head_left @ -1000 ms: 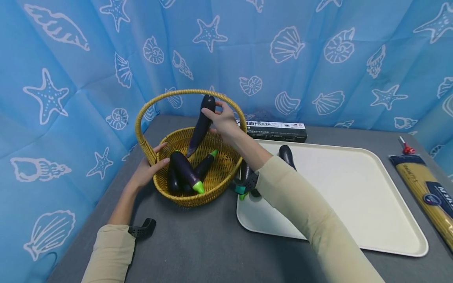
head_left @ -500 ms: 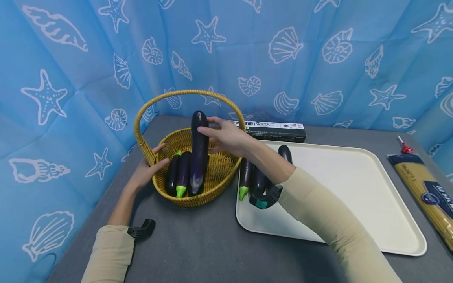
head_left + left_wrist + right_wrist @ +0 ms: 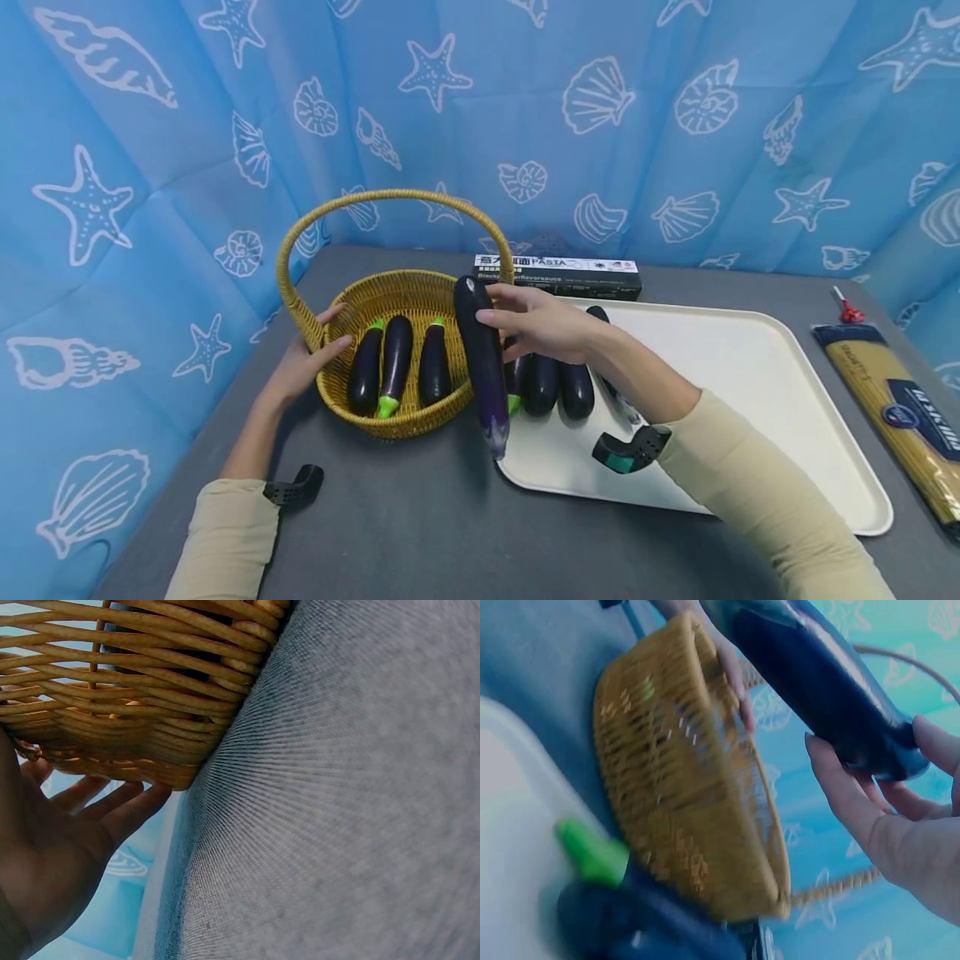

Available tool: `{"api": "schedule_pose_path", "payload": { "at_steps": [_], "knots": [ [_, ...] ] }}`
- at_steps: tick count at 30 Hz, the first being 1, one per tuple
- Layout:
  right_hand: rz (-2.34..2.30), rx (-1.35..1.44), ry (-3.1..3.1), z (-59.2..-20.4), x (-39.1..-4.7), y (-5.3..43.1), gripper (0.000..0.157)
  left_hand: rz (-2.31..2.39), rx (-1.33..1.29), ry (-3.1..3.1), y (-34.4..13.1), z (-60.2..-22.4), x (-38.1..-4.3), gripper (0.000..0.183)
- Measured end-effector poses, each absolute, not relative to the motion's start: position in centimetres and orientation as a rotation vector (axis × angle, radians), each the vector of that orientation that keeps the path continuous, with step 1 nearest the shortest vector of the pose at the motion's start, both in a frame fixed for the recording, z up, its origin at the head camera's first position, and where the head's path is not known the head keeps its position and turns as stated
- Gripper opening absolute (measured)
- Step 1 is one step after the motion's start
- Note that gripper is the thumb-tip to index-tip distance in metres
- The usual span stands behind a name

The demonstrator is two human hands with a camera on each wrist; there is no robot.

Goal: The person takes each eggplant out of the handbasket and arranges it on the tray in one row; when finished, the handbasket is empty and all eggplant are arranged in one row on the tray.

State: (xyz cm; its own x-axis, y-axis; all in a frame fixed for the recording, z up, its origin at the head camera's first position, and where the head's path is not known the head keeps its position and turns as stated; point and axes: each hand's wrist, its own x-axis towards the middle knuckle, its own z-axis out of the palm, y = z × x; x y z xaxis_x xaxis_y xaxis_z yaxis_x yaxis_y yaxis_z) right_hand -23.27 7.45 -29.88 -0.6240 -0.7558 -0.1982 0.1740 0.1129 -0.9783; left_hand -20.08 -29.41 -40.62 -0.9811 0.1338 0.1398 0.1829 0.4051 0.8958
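My right hand [image 3: 551, 323] pinches the top of a dark purple eggplant [image 3: 485, 367] between thumb and fingers. This eggplant hangs nearly upright, tip down, over the basket's right rim and the tray's left edge. My left hand [image 3: 303, 360] grips the left side of the woven basket [image 3: 397, 427] by its handle base, thumb over the rim. In the left wrist view its fingers [image 3: 124, 806] lie against the wicker. Three eggplants lie side by side in the basket, the middle one [image 3: 396, 362] with its green end toward me. More eggplants [image 3: 576, 390] rest on the white tray [image 3: 712, 417].
Behind the tray stands a black and white pasta box [image 3: 558, 277]. A spaghetti pack [image 3: 892, 408] and a red-wrapped lollipop [image 3: 850, 310] lie at the right. The basket's tall arched handle [image 3: 397, 194] rises over its opening. A blue curtain [image 3: 480, 125] hangs behind the grey table.
My right hand has carried the eggplant from above the basket to the right and lower. Eggplants in the basket, crossed one second ago, now lie side by side. The left hand stays put.
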Motion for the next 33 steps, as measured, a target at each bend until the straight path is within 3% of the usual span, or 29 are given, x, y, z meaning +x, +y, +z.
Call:
{"api": "schedule_pose_path", "payload": {
  "at_steps": [13,22,29,33],
  "knots": [
    [-1.634,-0.484,1.762,-32.7,-24.5,15.9,0.066,-1.66,-0.267,-2.611,-29.4,-40.5,-20.2,0.067],
    [-1.765,-0.416,1.8,-34.0,-25.4,21.4,0.048,-1.657,-0.266,-2.608,-29.4,-40.5,-20.3,0.067],
    [-1.819,-0.298,1.807,-35.9,-26.5,25.1,0.061,-1.654,-0.274,-2.609,-29.4,-40.4,-20.2,0.067],
    [-1.844,-0.279,1.77,-37.4,-27.2,26.5,0.06,-1.653,-0.277,-2.604,-29.3,-40.4,-20.1,0.066]
  ]
}}
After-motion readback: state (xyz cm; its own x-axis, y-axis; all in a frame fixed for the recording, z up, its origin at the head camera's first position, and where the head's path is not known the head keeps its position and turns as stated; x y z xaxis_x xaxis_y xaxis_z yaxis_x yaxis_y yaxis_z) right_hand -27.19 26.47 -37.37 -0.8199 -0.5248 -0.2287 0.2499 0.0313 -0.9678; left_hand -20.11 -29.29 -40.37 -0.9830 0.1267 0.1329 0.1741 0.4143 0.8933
